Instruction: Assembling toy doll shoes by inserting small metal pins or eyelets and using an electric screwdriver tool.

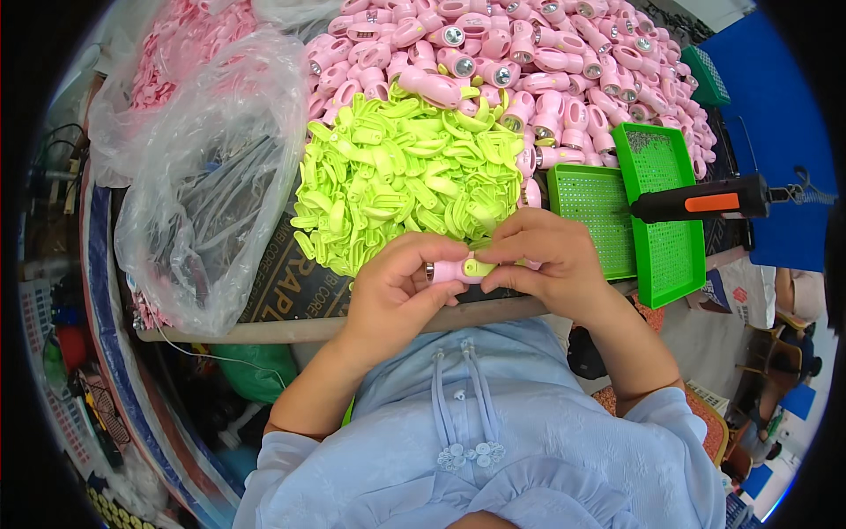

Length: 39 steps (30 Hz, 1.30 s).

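Over the table's front edge, my left hand [407, 280] grips a small pink flashlight [448, 271] by its lens end. My right hand [545, 263] pinches the other end, where a yellow-green plastic part [478, 267] lies against the pink body. Whether that part is fully seated, I cannot tell. Just beyond my hands is a heap of yellow-green plastic parts [405, 176]. Behind it spreads a large pile of pink flashlights [564, 62], several with their silver lens ends showing.
Green perforated trays [592, 212] stand right of the pile, one with small screws. A black and orange electric screwdriver [705, 201] hangs over them on a coiled cord. Clear plastic bags [211, 176] lie at left, one with pink parts. Far right, other people sit.
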{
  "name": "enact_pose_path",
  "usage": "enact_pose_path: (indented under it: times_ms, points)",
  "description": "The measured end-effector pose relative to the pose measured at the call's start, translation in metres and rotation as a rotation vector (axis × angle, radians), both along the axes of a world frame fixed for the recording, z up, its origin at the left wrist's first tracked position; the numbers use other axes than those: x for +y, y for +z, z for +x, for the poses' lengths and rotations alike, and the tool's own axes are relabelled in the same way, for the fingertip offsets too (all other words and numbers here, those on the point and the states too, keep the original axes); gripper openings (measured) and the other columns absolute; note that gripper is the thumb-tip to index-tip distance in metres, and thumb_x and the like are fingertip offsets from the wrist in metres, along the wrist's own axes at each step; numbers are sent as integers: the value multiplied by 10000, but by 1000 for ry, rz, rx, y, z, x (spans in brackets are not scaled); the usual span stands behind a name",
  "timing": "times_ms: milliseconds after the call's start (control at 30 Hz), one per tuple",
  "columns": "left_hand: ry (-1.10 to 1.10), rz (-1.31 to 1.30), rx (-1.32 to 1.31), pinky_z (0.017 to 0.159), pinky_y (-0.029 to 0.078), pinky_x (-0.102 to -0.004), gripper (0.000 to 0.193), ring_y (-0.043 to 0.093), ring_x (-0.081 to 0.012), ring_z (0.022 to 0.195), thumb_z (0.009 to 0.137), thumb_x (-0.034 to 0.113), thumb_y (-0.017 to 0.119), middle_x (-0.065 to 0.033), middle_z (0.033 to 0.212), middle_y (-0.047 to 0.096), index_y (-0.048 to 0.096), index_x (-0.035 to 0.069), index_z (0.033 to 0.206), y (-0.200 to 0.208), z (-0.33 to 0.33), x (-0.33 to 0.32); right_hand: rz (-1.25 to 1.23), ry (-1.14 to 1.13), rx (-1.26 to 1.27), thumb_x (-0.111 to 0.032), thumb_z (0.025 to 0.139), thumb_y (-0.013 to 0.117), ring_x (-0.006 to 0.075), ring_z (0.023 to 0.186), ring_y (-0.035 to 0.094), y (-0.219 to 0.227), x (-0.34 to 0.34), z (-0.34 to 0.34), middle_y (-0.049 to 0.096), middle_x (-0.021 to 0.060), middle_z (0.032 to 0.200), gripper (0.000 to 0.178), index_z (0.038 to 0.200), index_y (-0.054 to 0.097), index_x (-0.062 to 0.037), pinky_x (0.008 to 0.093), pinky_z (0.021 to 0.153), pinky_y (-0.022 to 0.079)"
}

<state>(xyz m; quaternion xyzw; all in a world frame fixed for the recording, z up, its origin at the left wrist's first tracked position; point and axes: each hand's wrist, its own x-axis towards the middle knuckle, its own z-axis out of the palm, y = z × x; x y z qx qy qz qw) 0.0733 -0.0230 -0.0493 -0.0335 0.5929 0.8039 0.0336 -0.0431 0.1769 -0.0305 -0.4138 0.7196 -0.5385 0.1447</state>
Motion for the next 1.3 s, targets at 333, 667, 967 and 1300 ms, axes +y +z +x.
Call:
enact_pose_path:
  times_ms: [333, 667, 967, 1300]
  points:
    - [-13, -773, 470, 770, 545, -365, 339, 656, -292, 917, 817, -24, 721, -136, 1038, 651, 713, 64, 1144, 6, -4, 2, 114, -53, -40, -60, 721, 854, 208, 825, 684, 2, 13, 18, 704, 96, 957, 335, 1031, 727, -52, 315, 692, 541]
    - [-113, -1026, 697, 659, 481, -378, 195, 612, -241, 777, 881, 132, 692, -50, 895, 656, 692, 74, 1067, -17, 8, 19, 587, -116, 619, -47, 714, 647, 255, 847, 599, 4, 48, 43, 628, 79, 965, 297, 1009, 668, -25, 366, 685, 518]
    - [-41, -1184, 783, 672, 468, -382, 202, 599, -268, 788, 818, 67, 694, -86, 926, 635, 669, 32, 1016, -27, -10, 34, 499, -173, 796, -126, 732, 640, 269, 959, 589, -23, 29, 21, 619, 81, 1051, 309, 1027, 661, -32, 397, 826, 492]
    - [-10, -1086, 842, 642, 460, -383, 317, 611, -257, 766, 744, 57, 768, -90, 936, 666, 690, 41, 1050, -35, -16, 42, -364, -934, 319, 30, 879, 633, 261, 1205, 550, 35, 104, -16, 533, 155, 1351, 531, 1378, 452, 17, 360, 979, 479]
